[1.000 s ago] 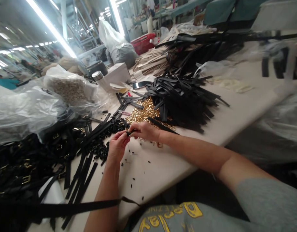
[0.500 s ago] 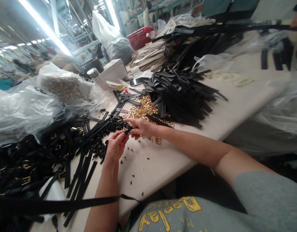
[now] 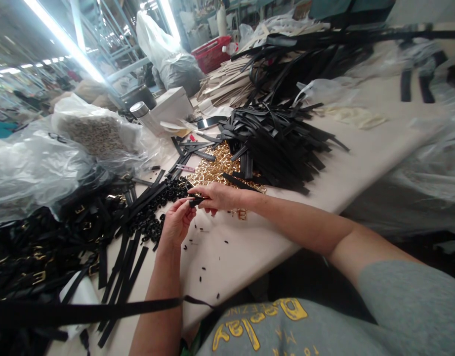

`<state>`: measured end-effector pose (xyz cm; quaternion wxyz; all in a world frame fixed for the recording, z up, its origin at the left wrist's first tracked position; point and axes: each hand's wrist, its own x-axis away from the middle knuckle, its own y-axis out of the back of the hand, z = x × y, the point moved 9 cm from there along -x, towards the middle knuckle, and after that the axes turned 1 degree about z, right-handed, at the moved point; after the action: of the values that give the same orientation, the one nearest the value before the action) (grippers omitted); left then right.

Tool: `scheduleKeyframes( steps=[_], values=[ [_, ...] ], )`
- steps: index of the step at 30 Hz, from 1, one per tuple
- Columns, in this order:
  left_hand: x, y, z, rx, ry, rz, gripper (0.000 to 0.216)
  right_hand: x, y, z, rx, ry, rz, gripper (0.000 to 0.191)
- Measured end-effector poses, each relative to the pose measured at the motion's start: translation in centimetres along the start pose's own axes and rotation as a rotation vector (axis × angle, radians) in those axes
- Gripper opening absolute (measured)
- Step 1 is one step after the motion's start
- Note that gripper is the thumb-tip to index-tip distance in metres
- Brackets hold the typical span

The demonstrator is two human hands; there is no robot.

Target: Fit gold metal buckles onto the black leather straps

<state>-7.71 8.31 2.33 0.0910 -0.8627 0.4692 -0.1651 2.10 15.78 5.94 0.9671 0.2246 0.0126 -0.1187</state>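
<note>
The left hand (image 3: 178, 220) pinches one end of a small black strap piece (image 3: 195, 202) between thumb and fingertips; the right hand (image 3: 219, 197) grips its right end, index finger laid out along the far side. The piece is held just above the tabletop (image 3: 257, 242), near the gold buckles (image 3: 212, 165) beyond it and the black loops (image 3: 149, 220) to the left. It is too small and blurred to tell whether any fitting is on it.

To work it well, the left pinch should hold firm close to the working end while the right fingers guide and press, keeping the edges aligned and the strap untwisted.

Compared with the picture one second ago, the right index finger is straighter and reaches farther left, rather than curled over the piece. The buckles and loops lie much as they did.
</note>
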Motion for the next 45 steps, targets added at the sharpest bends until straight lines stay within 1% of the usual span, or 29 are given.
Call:
scheduleKeyframes(
  steps=[5,9,13,16,18,21,23,25,28,30,33,35,37,39,41,45],
  values=[
    [0.2,-0.5,0.1,-0.038,0.01,0.03,0.039,0.2,0.4,0.2,0.04,-0.035,-0.002,0.046],
    [0.1,-0.2,0.0,-0.103,-0.028,-0.005,0.038,0.1,0.2,0.2,0.099,-0.025,0.013,0.046],
    [0.2,0.2,-0.5,-0.12,-0.108,-0.076,0.038,-0.2,-0.2,-0.5,0.019,-0.018,-0.007,0.055],
    [0.3,0.1,-0.7,-0.141,-0.156,-0.078,0.036,-0.3,-0.1,-1.1,-0.056,-0.055,-0.034,0.06],
    [0.3,-0.1,-0.4,-0.143,-0.141,-0.057,0.037,-0.3,-0.1,-1.0,-0.066,-0.053,-0.038,0.06],
    [0.2,-0.3,0.2,-0.139,-0.09,-0.042,0.035,-0.1,-0.1,-0.5,-0.099,-0.004,-0.041,0.064],
    [0.2,-0.4,0.4,-0.106,-0.066,-0.05,0.035,0.0,0.1,-0.3,-0.126,0.024,-0.058,0.067],
    [0.3,-0.7,0.5,-0.023,-0.063,-0.047,0.035,0.0,0.2,-0.1,-0.14,0.049,-0.074,0.069],
    [0.2,-1.7,0.5,0.091,-0.079,0.006,0.035,-0.1,0.0,0.2,-0.19,0.086,-0.082,0.069],
    [0.1,-1.7,0.2,0.118,-0.123,0.003,0.035,-0.3,0.0,0.2,-0.261,0.091,-0.1,0.068],
    [0.4,-0.5,-0.9,0.052,-0.275,-0.12,0.029,-0.5,-0.4,-0.4,-0.384,0.04,-0.116,0.055],
    [1.0,0.3,-1.7,-0.105,-0.375,-0.205,0.024,-0.6,-0.7,-0.8,-0.43,0.01,-0.103,0.042],
    [1.7,0.4,-2.7,-0.32,-0.476,-0.248,0.02,-0.5,-0.7,-1.0,-0.452,0.001,-0.096,0.031],
    [2.5,-0.1,-3.7,-0.502,-0.584,-0.256,0.017,-0.4,-0.6,-1.0,-0.473,-0.004,-0.098,0.024],
    [3.0,-0.7,-4.1,-0.594,-0.652,-0.247,0.017,-0.3,-0.5,-1.1,-0.492,-0.02,-0.106,0.02],
    [2.9,-0.9,-3.8,-0.57,-0.655,-0.241,0.017,-0.5,-0.8,-1.3,-0.479,-0.065,-0.096,0.017]
  ],
)
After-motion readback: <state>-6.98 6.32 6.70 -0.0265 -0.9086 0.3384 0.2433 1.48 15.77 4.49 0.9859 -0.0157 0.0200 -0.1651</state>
